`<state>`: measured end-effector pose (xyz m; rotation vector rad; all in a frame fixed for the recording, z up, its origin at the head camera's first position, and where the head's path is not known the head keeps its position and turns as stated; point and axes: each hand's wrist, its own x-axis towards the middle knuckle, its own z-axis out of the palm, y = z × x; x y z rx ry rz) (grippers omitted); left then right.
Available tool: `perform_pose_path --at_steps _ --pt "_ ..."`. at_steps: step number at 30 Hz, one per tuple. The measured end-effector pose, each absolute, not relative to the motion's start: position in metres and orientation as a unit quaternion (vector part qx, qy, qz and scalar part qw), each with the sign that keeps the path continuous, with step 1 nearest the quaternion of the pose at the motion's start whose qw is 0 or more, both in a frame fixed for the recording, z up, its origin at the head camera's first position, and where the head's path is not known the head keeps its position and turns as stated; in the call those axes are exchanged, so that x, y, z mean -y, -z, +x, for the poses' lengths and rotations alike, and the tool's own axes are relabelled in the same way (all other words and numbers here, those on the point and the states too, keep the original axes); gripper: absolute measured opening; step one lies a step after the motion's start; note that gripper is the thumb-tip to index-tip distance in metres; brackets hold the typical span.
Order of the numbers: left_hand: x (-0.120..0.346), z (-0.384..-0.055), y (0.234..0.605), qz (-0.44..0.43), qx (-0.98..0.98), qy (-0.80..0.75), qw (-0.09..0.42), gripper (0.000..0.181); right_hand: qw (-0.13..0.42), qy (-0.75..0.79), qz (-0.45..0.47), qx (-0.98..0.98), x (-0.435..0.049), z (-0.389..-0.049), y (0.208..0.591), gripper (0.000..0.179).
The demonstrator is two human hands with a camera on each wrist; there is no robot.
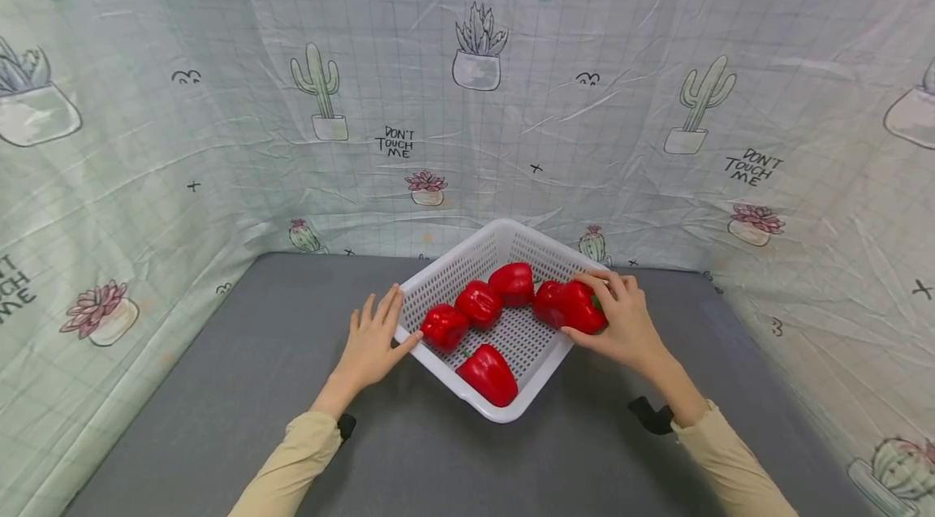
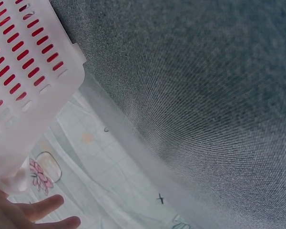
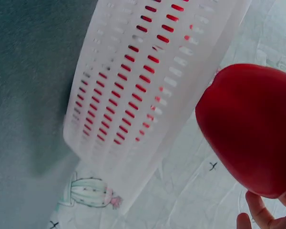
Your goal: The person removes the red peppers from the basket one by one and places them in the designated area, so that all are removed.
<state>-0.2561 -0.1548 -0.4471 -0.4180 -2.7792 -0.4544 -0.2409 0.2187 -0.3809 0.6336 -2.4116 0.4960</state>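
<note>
A white slotted plastic basket (image 1: 447,376) stands cornerwise on the grey table, with several red bell peppers (image 1: 488,375) inside. My right hand (image 1: 621,322) grips one red bell pepper (image 1: 584,308) at the basket's right corner, thumb on the near side and fingers over the top. In the right wrist view this held pepper (image 3: 250,129) shows above the rim, outside the slotted wall (image 3: 133,81). At the left corner, my left hand (image 1: 372,342) lies against the rim with its fingers spread and straight. The left wrist view shows two of its fingers (image 2: 47,207) extended beside the basket wall (image 2: 33,71).
The grey tabletop (image 1: 241,387) extends around the basket on both sides. A pale cloth (image 1: 409,95) printed with cacti and potted plants hangs behind and along the sides. Dark straps (image 1: 650,415) sit at both wrists.
</note>
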Motion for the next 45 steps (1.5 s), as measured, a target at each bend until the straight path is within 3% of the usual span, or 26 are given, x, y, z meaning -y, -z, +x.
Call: perform_pose_path --at_steps 9,24,31,45 --pt "0.154 -0.255 0.447 -0.142 0.967 0.158 0.142 0.078 0.324 -0.166 0.218 0.905 -0.236 -0.238 0.382 0.076" --pt "0.156 -0.257 0.442 -0.138 0.972 0.138 0.131 0.079 0.286 -0.182 0.133 0.931 -0.263 -0.241 0.394 0.083" --pt "0.155 -0.26 0.44 -0.146 0.969 0.135 0.149 0.077 0.287 -0.181 0.116 0.933 -0.278 -0.247 0.401 0.078" --pt "0.155 -0.259 0.441 -0.139 0.972 0.14 0.131 0.079 0.299 -0.164 0.102 0.935 -0.305 -0.272 0.421 0.071"
